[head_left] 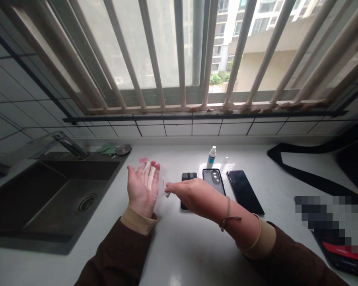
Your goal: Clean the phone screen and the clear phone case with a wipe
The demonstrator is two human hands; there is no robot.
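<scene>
My left hand (142, 194) is turned palm up above the counter, left of the middle, fingers extended. A thin, clear plastic piece (139, 166) lies across those fingers; its exact kind is hard to make out. Just to the right, my right hand (187, 190) pinches a small pale, crumpled piece (167, 191) between its fingertips, close beside the left hand. Below the right hand lies a dark phone (189, 175), partly covered by it. Further right are a black phone case (211, 180) with camera openings and another black phone (245, 191).
A small white bottle (211, 157) with a blue label stands behind the phone case. At left is a dark sink (58, 246) with a faucet (73, 147) and a green cloth (108, 149). A black strap (276, 159) lies at right. A barred window rises behind the counter.
</scene>
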